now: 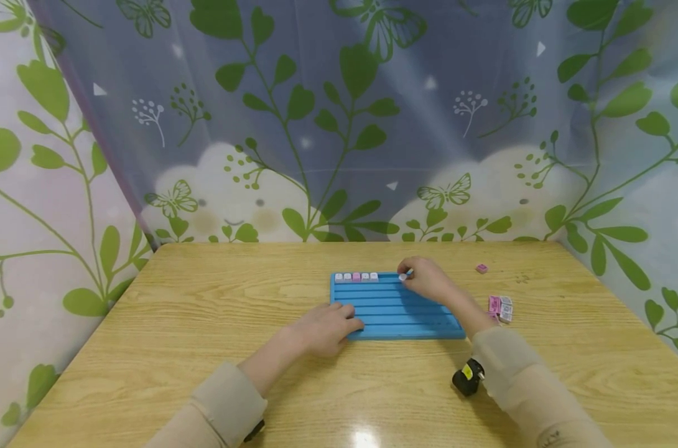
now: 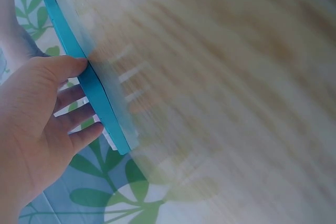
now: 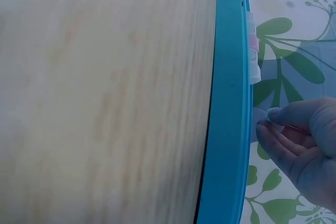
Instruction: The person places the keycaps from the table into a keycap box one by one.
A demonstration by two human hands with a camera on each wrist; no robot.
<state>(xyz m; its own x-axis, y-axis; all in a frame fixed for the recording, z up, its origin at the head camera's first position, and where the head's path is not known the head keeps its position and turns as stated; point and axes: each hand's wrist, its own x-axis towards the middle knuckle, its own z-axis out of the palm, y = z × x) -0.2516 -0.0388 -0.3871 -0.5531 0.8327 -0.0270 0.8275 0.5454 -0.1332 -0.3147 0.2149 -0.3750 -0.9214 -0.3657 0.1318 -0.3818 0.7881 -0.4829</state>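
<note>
A blue ridged tray (image 1: 397, 314) lies on the table, its long grooves running left to right. In the head view my left hand (image 1: 323, 328) rests at its near left corner. The left wrist view has the thumb (image 2: 73, 66) against the tray's front wall and the other fingers loosely spread at its top. My right hand (image 1: 428, 281) pinches a small white tile (image 1: 403, 277) between thumb and fingertips, over the tray's back row. Left of it, several white tiles (image 1: 347, 278) and one pink tile (image 1: 356, 277) stand side by side in that row.
To the tray's right lies a small cluster of pink tiles (image 1: 493, 303) and white tiles (image 1: 506, 309), partly behind the right forearm. Farther back sits a lone pink tile (image 1: 481, 269). A patterned curtain (image 1: 339, 124) hangs behind the wooden table (image 1: 216, 298).
</note>
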